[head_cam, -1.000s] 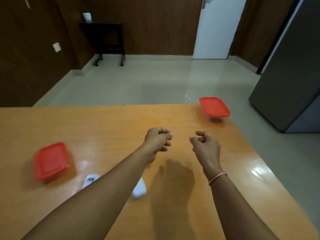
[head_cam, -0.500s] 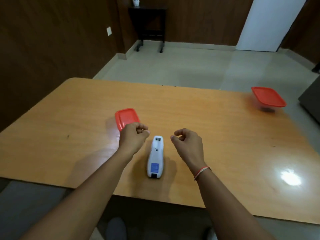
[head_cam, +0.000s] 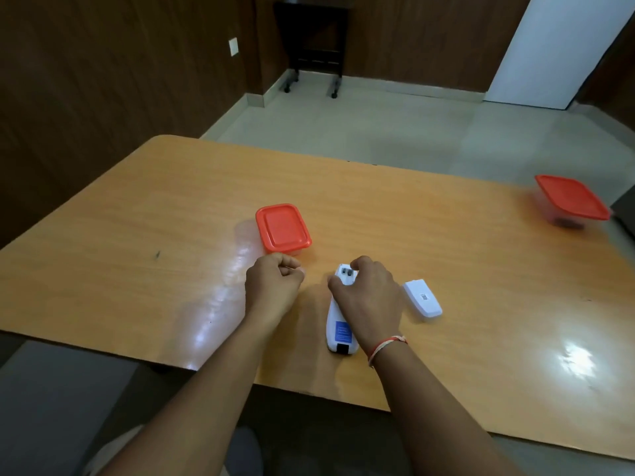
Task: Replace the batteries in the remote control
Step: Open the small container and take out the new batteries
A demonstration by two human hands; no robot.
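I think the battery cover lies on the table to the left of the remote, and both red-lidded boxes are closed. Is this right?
Not quite. In the head view the cover lies to the right of the remote, beyond the right hand. Both boxes are indeed closed.

The room is dim, its dark panelled walls [head_cam: 103, 80] swallowing detail. Overhead light throws white glare patches on the glossy surface [head_cam: 446, 235], the brightest near its right edge, with streaks to the left of the hands. Soft shadows lie under the forearms. Wide-angle distortion bends the surface's edges; the far red-lidded box [head_cam: 570, 197] looks smeared.
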